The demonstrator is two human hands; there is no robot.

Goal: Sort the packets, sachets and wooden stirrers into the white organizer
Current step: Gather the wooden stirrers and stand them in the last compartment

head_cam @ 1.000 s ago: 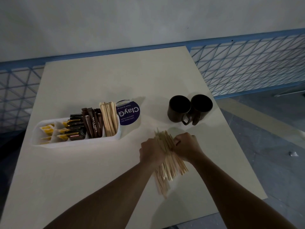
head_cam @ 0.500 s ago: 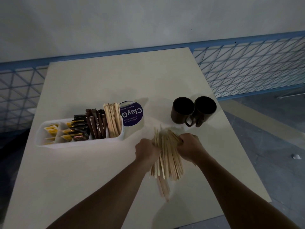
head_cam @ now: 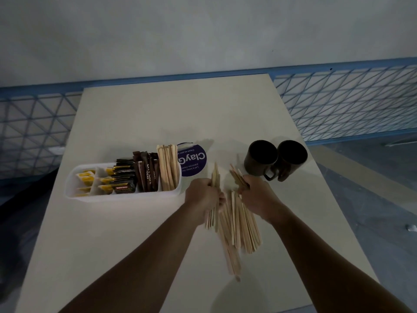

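Wooden stirrers [head_cam: 239, 220], flat and thin, fill both hands [head_cam: 204, 198].

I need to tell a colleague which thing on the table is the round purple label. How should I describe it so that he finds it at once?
Start from the white organizer on the left half of the table. At its right end, just behind the compartment of wooden stirrers, sits the round purple label. It is the only purple thing there, with white lettering, and the two dark mugs stand further right.

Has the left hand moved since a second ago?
Yes. The left hand has pulled some stirrers away from the right hand, toward the white organizer.
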